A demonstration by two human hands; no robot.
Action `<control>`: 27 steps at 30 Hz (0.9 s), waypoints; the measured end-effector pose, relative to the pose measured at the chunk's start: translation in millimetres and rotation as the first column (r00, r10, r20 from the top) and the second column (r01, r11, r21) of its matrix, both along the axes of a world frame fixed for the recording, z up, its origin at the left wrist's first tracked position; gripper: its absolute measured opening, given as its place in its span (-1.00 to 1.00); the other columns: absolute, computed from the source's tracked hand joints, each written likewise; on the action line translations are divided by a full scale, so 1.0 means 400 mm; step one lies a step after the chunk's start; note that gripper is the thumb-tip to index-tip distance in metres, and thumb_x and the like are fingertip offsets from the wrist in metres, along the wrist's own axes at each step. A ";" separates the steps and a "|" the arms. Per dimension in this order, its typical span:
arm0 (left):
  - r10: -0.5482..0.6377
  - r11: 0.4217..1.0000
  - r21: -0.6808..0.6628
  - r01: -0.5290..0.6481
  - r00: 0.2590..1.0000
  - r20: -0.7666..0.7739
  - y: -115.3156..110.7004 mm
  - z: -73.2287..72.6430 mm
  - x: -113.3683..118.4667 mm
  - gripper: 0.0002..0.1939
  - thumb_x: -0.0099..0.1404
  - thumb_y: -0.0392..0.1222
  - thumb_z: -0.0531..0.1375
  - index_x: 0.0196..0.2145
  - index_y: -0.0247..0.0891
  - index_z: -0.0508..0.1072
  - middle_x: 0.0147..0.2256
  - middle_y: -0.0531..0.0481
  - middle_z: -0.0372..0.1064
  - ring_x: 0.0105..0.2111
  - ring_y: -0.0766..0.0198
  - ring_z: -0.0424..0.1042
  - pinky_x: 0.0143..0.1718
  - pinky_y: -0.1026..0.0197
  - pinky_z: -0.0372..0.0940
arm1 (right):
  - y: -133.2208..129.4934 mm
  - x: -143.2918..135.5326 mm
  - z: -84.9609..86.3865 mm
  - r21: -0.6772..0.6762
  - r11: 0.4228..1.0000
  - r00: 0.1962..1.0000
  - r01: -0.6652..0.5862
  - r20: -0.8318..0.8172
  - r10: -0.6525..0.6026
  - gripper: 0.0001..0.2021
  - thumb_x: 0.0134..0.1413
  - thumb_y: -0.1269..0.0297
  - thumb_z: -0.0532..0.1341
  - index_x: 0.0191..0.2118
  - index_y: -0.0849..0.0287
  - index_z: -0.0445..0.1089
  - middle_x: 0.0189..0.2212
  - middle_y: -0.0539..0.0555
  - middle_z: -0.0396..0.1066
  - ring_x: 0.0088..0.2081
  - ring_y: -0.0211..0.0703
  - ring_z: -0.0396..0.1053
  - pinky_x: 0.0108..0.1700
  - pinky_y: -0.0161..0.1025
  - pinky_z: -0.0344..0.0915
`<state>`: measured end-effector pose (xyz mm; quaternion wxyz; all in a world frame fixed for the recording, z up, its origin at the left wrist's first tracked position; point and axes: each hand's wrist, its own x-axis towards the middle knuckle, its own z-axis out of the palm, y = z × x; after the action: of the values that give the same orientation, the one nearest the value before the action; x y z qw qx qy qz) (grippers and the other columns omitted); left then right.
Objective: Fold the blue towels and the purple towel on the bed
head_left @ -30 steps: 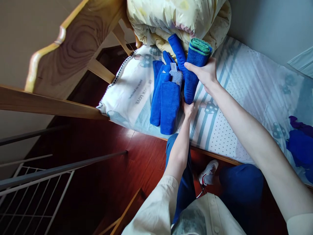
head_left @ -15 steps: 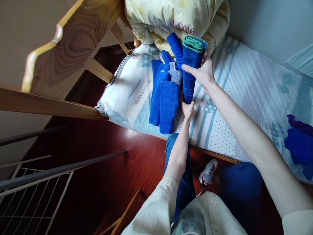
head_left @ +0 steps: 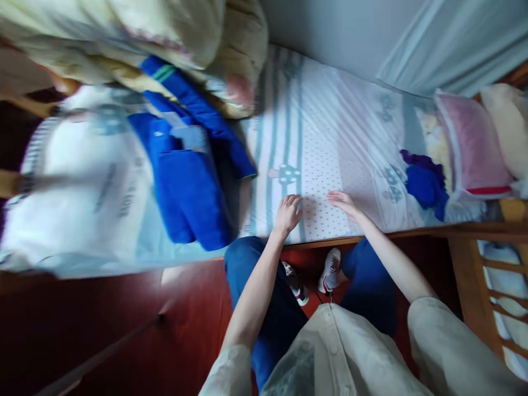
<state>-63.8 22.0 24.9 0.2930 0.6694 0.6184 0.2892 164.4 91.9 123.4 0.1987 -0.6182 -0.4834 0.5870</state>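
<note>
My left hand point(head_left: 288, 213) hovers over the near part of the patterned bed sheet point(head_left: 322, 137), fingers loosely bent with nothing in them. To its right, my right hand point(head_left: 343, 203) is also empty, its fingers stretched toward the left hand. Left of both hands lies a group of folded blue towels point(head_left: 193, 198), with a grey-blue patch and a pale tag among them. Behind these, a long folded blue towel with a green stripe point(head_left: 198, 110) rests at a slant. A crumpled blue and purple cloth point(head_left: 427, 184) lies to the right of my hands.
A bunched yellow quilt point(head_left: 235, 49) fills the back left of the bed. Pink and cream pillows point(head_left: 474, 143) stand at the right end, near a wooden slatted frame point(head_left: 470, 280). A light curtain point(head_left: 449, 49) hangs behind. My knees are against the bed's front edge.
The rolled blue towel with green edging has left my hands and a green-striped one lies behind the others. Both hands moved right, and the view swung right, showing the pillows.
</note>
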 end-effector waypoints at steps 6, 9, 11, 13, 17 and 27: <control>-0.362 0.930 -0.135 0.342 0.917 -0.166 -0.102 -0.020 0.221 -0.86 0.42 -0.21 0.14 -0.21 -0.22 0.51 -0.09 -0.25 0.53 0.00 -0.08 0.44 0.05 -0.03 0.27 | -0.090 0.437 0.019 0.027 0.823 0.788 0.567 0.272 -0.552 -0.76 -0.10 0.36 0.37 -0.23 0.15 0.43 -0.24 0.06 0.56 -0.22 -0.21 0.49 -0.09 -0.25 0.44; -0.213 0.976 -0.099 0.195 0.949 -0.233 -0.133 -0.034 0.286 -0.78 0.46 -0.20 0.06 -0.23 -0.23 0.50 -0.14 -0.25 0.54 -0.04 -0.07 0.44 0.02 -0.03 0.22 | -0.088 0.597 0.032 0.093 0.734 0.677 0.673 0.321 -0.662 -0.75 -0.07 0.40 0.32 -0.20 0.14 0.40 -0.20 0.07 0.52 -0.20 -0.22 0.47 -0.07 -0.26 0.43; -0.072 0.996 -0.075 0.053 0.960 -0.270 -0.138 -0.045 0.314 -0.76 0.45 -0.20 0.04 -0.24 -0.24 0.50 -0.20 -0.25 0.56 -0.09 -0.08 0.45 -0.01 -0.04 0.19 | -0.073 0.684 0.038 0.138 0.686 0.626 0.715 0.312 -0.715 -0.70 -0.07 0.43 0.30 -0.13 0.12 0.39 -0.09 0.09 0.50 -0.14 -0.22 0.46 -0.04 -0.27 0.42; 0.028 0.998 -0.050 -0.045 0.956 -0.293 -0.135 -0.059 0.333 -0.75 0.43 -0.19 0.04 -0.29 -0.23 0.50 -0.26 -0.24 0.56 -0.13 -0.08 0.45 -0.04 -0.04 0.16 | -0.047 0.758 0.041 0.174 0.626 0.575 0.760 0.266 -0.773 -0.63 -0.07 0.44 0.28 -0.07 0.09 0.38 -0.02 0.09 0.46 -0.09 -0.22 0.45 -0.04 -0.29 0.43; 0.073 0.996 -0.022 -0.083 0.951 -0.301 -0.125 -0.087 0.344 -0.79 0.34 -0.17 0.09 -0.40 -0.19 0.46 -0.37 -0.20 0.53 -0.21 -0.05 0.46 -0.09 -0.02 0.14 | 0.030 0.874 0.030 0.206 0.562 0.539 0.801 0.157 -0.827 -0.70 -0.02 0.37 0.26 -0.11 0.04 0.35 -0.17 0.00 0.44 -0.12 -0.25 0.42 -0.02 -0.28 0.40; 0.068 0.984 -0.132 -0.122 0.933 -0.353 -0.115 -0.077 0.356 -0.88 0.23 -0.17 0.15 -0.45 -0.18 0.42 -0.39 -0.19 0.49 -0.22 -0.03 0.46 -0.08 -0.01 0.15 | 0.187 1.026 -0.015 0.222 0.757 0.753 0.615 0.122 -0.647 -0.56 0.08 -0.01 0.29 -0.51 0.05 0.02 -0.50 -0.09 0.29 -0.17 -0.22 0.30 0.08 -0.11 0.27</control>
<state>78.5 -24.2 -5.7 0.2152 0.6547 0.7124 0.1325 574.8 166.8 117.5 0.3895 -0.7795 -0.3101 0.3801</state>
